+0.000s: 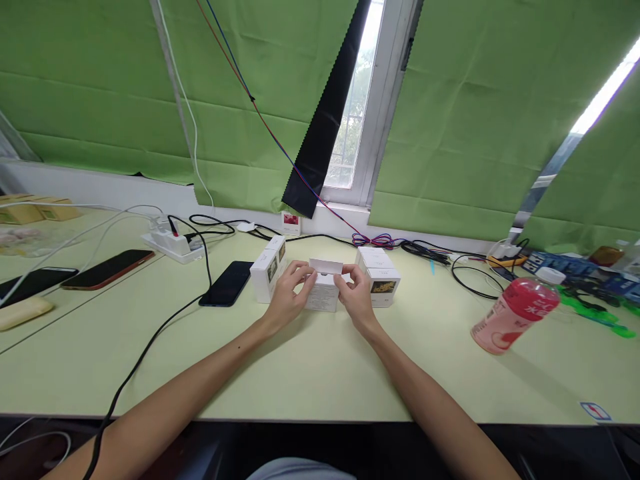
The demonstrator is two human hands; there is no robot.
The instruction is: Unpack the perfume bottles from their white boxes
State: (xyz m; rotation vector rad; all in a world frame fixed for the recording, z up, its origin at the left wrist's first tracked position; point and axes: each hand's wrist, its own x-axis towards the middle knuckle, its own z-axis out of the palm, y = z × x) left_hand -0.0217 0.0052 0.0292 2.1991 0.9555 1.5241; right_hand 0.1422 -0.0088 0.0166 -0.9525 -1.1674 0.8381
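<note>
Between my two hands a small white cardboard box (pixel 323 298) stands on the table, its top flap raised and printed text on the side facing me. My left hand (pixel 291 288) grips the box's left top edge, thumb and fingers closed on it. On the right top edge, my right hand (pixel 356 291) pinches the same box. White boxes with a picture on the side (pixel 265 275) stand in a row just left of my left hand. Another row of white boxes (pixel 383 277), with a yellow picture on the front, is right beside my right hand.
A black phone (pixel 227 283) lies left of the boxes, near a white power strip (pixel 173 245). A black cable (pixel 150 350) crosses the left side. To the right stands a pink drink bottle (pixel 517 310). Coiled wires (pixel 373 240) run along the wall; a small box (pixel 291 223) stands there.
</note>
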